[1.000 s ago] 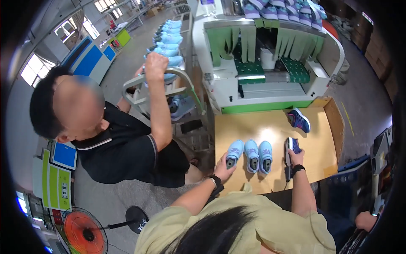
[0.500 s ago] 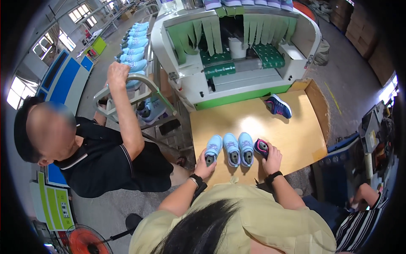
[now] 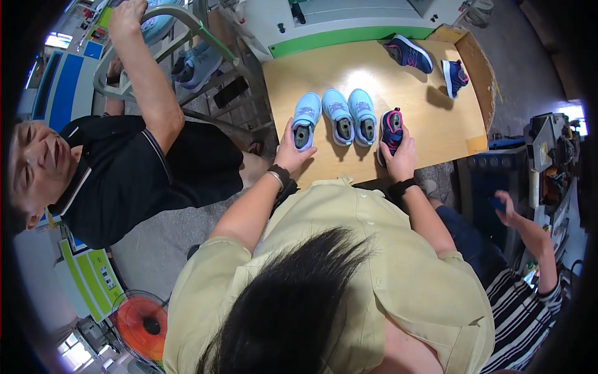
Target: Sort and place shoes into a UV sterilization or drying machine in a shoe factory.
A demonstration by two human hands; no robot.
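My left hand [image 3: 294, 151] is closed round the heel of a light blue sneaker [image 3: 307, 114] on the wooden table. Right of it, two more light blue sneakers [image 3: 338, 115] [image 3: 362, 115] stand side by side, toes pointing away from me. My right hand [image 3: 400, 156] grips the heel end of a navy sneaker [image 3: 392, 126] with pink trim, beside that pair. Farther back lies another navy sneaker [image 3: 409, 54]. Near the table's right edge a further navy sneaker [image 3: 455, 79] is tilted, its shadow falling apart from it; whether it touches the table I cannot tell.
A raised cardboard edge [image 3: 478, 62] borders the wooden table [image 3: 349, 168] at right. Behind stands a white and green machine [image 3: 349, 40]. At left, a person in black [image 3: 124, 181] holds a metal rack [image 3: 208, 37] carrying shoes. Another person's striped sleeve [image 3: 523, 311] shows at lower right.
The view has tipped down. A navy sneaker has appeared near the table's right edge. The one in my right hand now points away from me. The right-hand person's hand has risen.
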